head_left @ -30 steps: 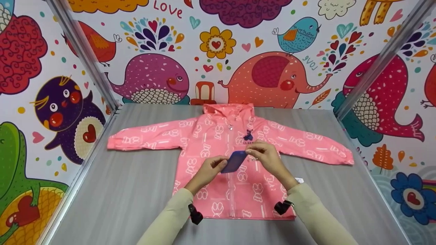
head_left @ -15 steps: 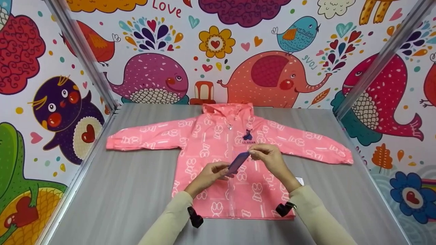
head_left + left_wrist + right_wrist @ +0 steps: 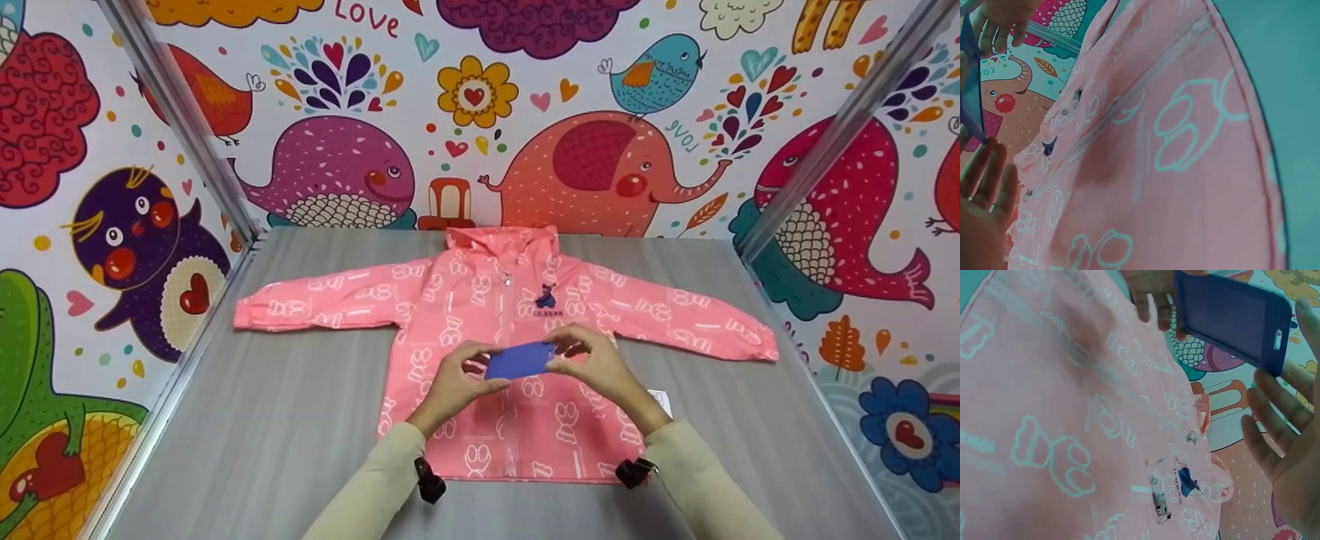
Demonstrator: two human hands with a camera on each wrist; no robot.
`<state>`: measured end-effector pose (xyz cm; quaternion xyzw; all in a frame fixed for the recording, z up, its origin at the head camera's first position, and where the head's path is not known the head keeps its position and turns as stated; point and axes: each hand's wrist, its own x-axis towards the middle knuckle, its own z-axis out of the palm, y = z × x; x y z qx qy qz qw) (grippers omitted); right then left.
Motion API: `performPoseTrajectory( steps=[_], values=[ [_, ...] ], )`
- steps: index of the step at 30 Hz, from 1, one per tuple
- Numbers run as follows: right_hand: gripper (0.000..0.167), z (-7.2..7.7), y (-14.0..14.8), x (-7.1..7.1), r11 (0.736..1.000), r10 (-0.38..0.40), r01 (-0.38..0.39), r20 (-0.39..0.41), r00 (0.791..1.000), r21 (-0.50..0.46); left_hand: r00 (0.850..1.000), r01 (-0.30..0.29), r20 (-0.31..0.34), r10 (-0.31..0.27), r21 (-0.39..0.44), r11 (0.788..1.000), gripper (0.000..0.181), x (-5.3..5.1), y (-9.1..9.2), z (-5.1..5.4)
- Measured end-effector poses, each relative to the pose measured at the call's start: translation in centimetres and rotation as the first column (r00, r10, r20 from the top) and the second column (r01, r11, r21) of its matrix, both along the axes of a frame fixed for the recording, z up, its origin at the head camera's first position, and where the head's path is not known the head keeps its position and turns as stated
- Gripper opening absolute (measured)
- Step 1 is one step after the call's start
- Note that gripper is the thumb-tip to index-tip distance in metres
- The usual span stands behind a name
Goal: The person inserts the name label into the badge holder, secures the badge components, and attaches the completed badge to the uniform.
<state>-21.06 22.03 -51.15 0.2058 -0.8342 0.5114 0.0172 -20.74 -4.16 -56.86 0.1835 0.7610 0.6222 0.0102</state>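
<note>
A flat blue badge holder [image 3: 520, 361] is held up over the pink jacket [image 3: 465, 420], its broad face turned to the head camera. My left hand [image 3: 459, 381] pinches its left end between thumb and fingers. At the opposite end, the right hand [image 3: 592, 366] grips it likewise. The right wrist view shows the badge holder [image 3: 1230, 318] with a raised frame, a window and a small slot near the right hand [image 3: 1292, 439]. Zipped up, the jacket lies flat with both sleeves spread. A small metal clip [image 3: 1160, 505] sits on its chest beside the dark bear logo [image 3: 1186, 482].
The jacket lies on a grey table [image 3: 262, 420]. Printed cartoon walls [image 3: 465, 112] and metal posts [image 3: 195, 127] enclose the back and sides. A white tag [image 3: 660, 401] sticks out near the right sleeve cuff of the person. Black wrist straps [image 3: 430, 480] hang at both wrists.
The badge holder has turned from a steep slant to nearly level, with its blue face now showing. Both hands have shifted slightly and hold its opposite ends; the jacket stays put.
</note>
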Motion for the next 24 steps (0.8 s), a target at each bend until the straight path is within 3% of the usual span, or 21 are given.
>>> performPoseTrajectory(
  steps=[6,12,19,24],
  values=[
    [0.059,-0.8,-0.1,0.4,0.980,0.032,-0.009,-0.115,0.993,0.198,0.989,-0.070,-0.137,0.063,-0.046,0.997,0.059,0.0,0.0,-0.2],
    [0.069,-1.6,-0.2,0.9,0.949,0.015,0.053,-0.211,0.977,0.310,0.982,-0.075,-0.177,0.064,-0.057,0.996,0.060,0.1,0.1,-0.3],
    [0.077,-2.5,-0.4,1.1,0.906,0.022,0.108,-0.300,0.954,0.409,0.986,-0.066,-0.152,0.062,-0.022,0.998,0.058,0.2,0.4,-0.5],
    [0.077,-3.3,0.0,0.8,0.886,0.023,0.150,-0.364,0.931,0.439,0.998,-0.045,-0.041,0.044,-0.006,0.999,0.049,0.1,0.4,-0.5]
  ],
)
